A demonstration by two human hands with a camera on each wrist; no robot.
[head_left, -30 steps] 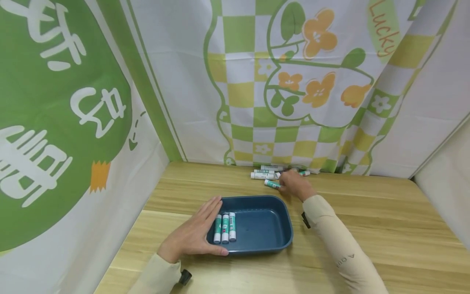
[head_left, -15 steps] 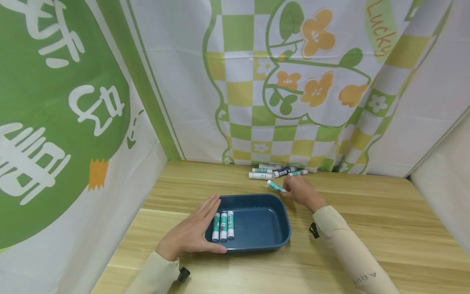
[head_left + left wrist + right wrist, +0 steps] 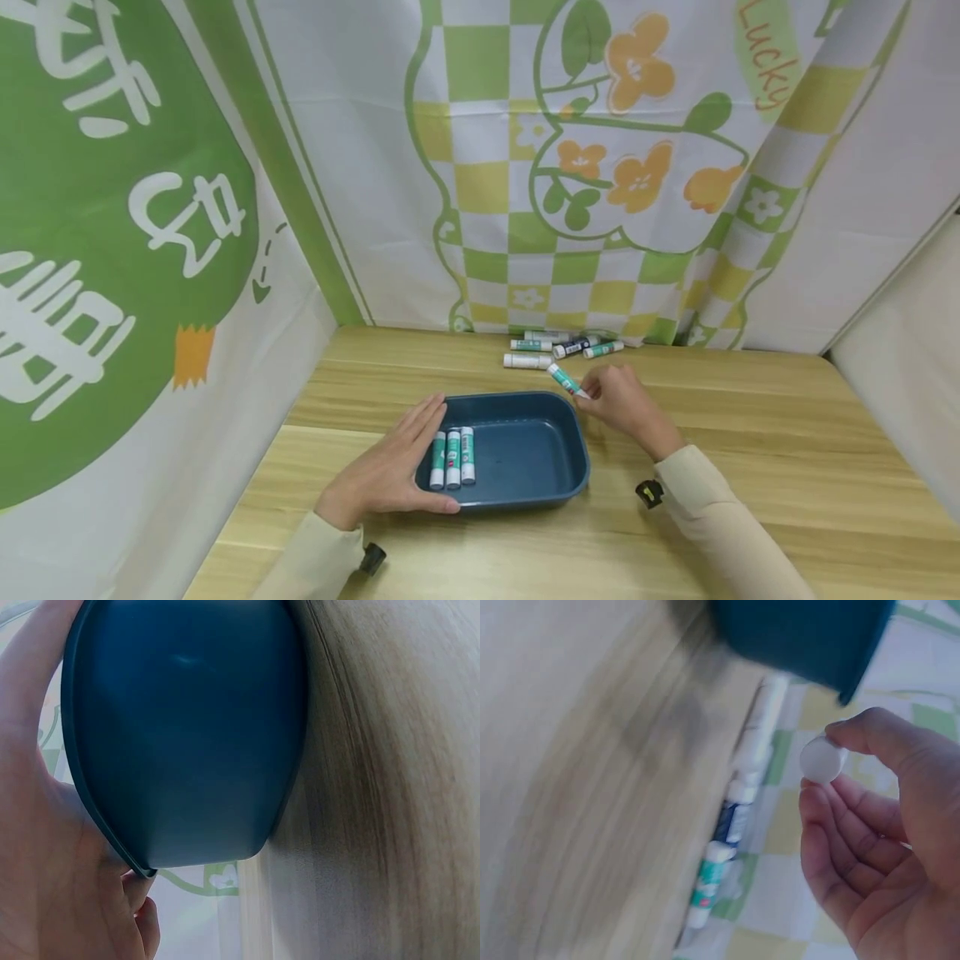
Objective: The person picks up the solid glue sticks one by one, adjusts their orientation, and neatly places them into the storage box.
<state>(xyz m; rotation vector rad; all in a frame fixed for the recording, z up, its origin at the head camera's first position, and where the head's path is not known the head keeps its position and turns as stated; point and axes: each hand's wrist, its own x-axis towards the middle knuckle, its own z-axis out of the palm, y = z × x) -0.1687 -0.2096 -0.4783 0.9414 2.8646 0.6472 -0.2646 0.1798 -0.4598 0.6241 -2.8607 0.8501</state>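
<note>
**Right hand pinches a green-labelled tube just outside a blue tray's far right corner**

A slim white plastic tube with a teal-green label (image 3: pixel 564 378) is held above the table, slanting toward the pile behind. The right hand (image 3: pixel 624 406) pinches its near end between thumb and fingertips; the right wrist view shows the round white end between them, with the other fingers curled beneath.

Just in front stands a dark blue rectangular plastic tray with rounded corners (image 3: pixel 528 467). Three white tubes with green labels (image 3: pixel 453 460) lie inside, side by side along its left end, roughly parallel to that wall.

The left hand (image 3: pixel 386 471) spans the tray's left end, fingers extended and close together toward the far rim, thumb spread away along the near rim.

Behind the tray lies a loose group: a plain whitish tube (image 3: pixel 527 361) nearest, a green-and-white tube (image 3: pixel 531 345), a navy-and-white tube (image 3: pixel 576 347), another green-and-white tube (image 3: pixel 603 349) on the right, and a pale tube (image 3: pixel 546 336) at the back, against the cloth.

All this rests on a light wood-grain table (image 3: pixel 720 417). Beyond hangs a white cloth printed with green and yellow checks and orange flowers (image 3: pixel 483 187). Both sleeves are cream; a small black device (image 3: pixel 649 493) sits at the right wrist.
</note>
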